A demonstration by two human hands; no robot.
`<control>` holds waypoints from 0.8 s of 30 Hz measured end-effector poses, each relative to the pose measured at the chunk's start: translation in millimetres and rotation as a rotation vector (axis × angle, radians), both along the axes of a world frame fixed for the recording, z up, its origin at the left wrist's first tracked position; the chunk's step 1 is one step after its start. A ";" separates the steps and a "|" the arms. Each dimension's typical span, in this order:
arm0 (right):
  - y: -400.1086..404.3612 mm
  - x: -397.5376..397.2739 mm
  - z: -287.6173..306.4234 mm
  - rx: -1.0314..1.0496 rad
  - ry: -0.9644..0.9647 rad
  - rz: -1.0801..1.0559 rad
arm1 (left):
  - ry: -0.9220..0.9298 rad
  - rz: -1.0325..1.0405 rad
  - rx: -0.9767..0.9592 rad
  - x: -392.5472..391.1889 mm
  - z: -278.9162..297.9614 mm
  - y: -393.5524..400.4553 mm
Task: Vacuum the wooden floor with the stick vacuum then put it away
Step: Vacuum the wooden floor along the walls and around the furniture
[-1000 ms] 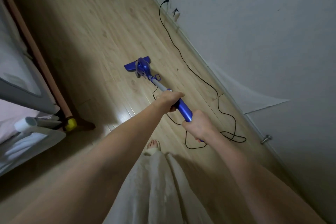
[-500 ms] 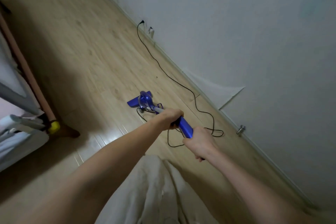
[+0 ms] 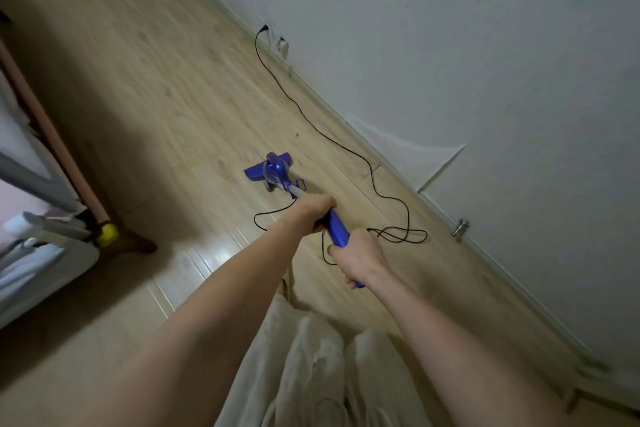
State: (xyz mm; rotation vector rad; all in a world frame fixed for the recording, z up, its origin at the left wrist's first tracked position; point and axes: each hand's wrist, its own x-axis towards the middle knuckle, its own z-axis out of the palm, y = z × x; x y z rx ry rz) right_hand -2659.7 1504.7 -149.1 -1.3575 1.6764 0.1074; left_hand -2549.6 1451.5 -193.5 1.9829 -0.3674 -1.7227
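Observation:
A blue stick vacuum (image 3: 337, 225) stretches out ahead of me across the wooden floor (image 3: 156, 87), its floor head (image 3: 268, 168) flat on the boards. My left hand (image 3: 317, 210) grips the shaft where the silver tube meets the blue body. My right hand (image 3: 360, 258) grips the rear end of the handle, closer to me. Both arms are stretched forward.
The black power cord (image 3: 374, 173) runs from a wall socket (image 3: 265, 28) along the floor and loops beside my hands. A white wall (image 3: 450, 62) borders the right side, with a metal door stop (image 3: 460, 228) at its base. A bed frame with a wooden leg (image 3: 131, 243) stands at left.
The vacuum head came back toward me and then slid forward again a little. Both hands kept their grip throughout. The view swung along the wall.

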 end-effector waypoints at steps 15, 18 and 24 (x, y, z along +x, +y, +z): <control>-116.6 140.6 -73.9 0.115 0.037 0.106 | -0.077 0.069 -0.079 146.9 -72.2 -103.5; -144.9 174.1 -83.9 0.115 0.010 0.144 | -0.097 0.084 -0.087 179.8 -79.1 -129.5; -199.1 229.9 -91.5 0.103 -0.011 0.146 | -0.108 0.085 -0.133 230.6 -78.9 -180.9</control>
